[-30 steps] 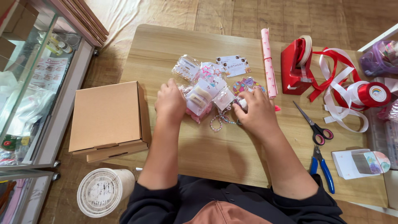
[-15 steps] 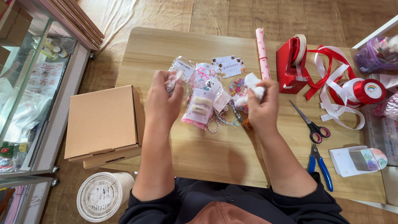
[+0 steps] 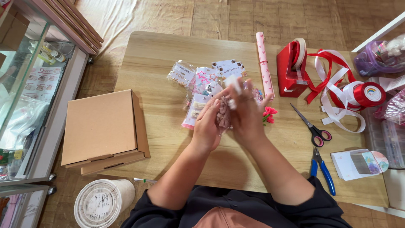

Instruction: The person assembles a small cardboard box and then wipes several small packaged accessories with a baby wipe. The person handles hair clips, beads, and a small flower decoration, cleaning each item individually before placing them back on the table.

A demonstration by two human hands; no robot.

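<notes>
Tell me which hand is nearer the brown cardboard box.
Left. The left hand is raised just right of the brown cardboard box; the right hand lies farther right, beyond the left one.

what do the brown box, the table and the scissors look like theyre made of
Box: plain brown cardboard, matte, with folded flaps showing along its front edge.
Table: light wood or wood-look laminate, smooth, with visible grain lines; which one cannot be told.
Scissors: dark metal blades, and handles that look like plastic, black with pink inside the loops.

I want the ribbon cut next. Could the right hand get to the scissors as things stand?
Probably yes: the scissors lie on bare table right of the right hand, nothing between, though it holds small packets with the left hand.
</notes>
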